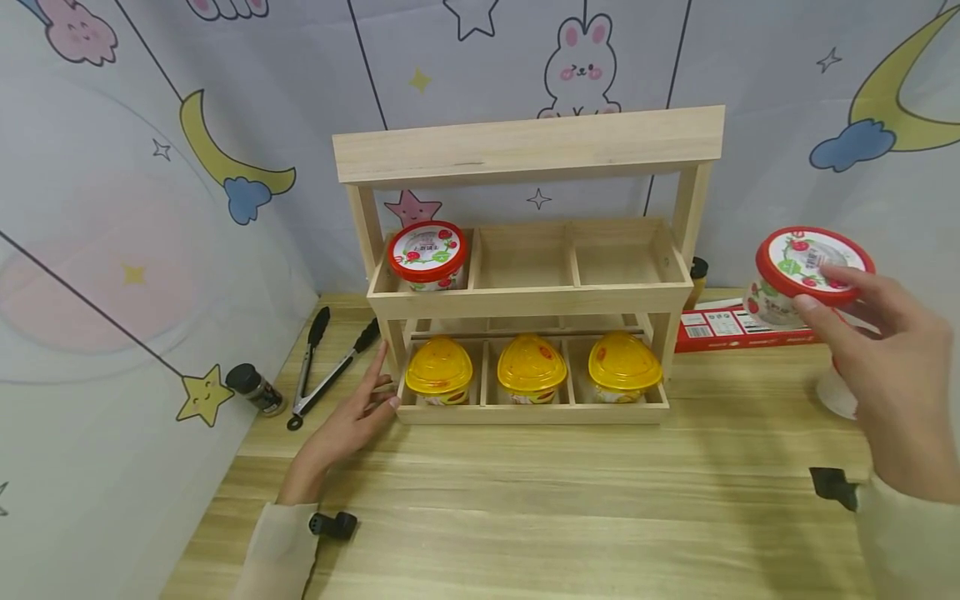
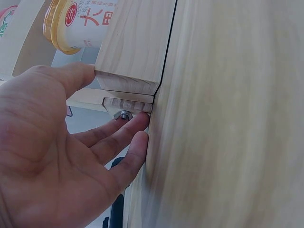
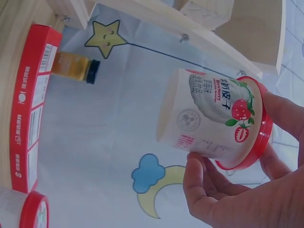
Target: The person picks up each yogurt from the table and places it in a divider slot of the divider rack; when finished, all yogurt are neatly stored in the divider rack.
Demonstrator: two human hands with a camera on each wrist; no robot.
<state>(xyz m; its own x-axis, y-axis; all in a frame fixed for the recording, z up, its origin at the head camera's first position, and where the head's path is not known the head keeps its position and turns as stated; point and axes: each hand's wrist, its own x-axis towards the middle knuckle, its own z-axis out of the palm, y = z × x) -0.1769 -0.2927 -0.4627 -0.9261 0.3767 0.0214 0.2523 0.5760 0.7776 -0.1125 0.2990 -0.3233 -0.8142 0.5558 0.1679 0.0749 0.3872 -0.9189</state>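
Note:
My right hand [image 1: 896,367] holds a white strawberry-print tub [image 3: 213,118] with a red lid, raised in the air right of a two-tier wooden rack [image 1: 528,300]. In the right wrist view, thumb and fingers pinch the tub around its lid and side. At the rack's lower left corner rests my left hand [image 1: 356,425]; its thumb and extended fingers touch the wood in the left wrist view. Another red-lidded tub [image 1: 425,254] sits in the upper tier's left compartment. Yellow-lidded cups [image 1: 531,367] fill the three lower compartments.
Metal tongs [image 1: 330,379] and a black-capped jar [image 1: 255,388] lie left of the rack. To its right are a red box [image 1: 708,332], a small bottle [image 3: 76,66] and another red-lidded tub [image 3: 35,211], partly hidden by my right hand. A printed cloth [image 1: 480,75] hangs behind.

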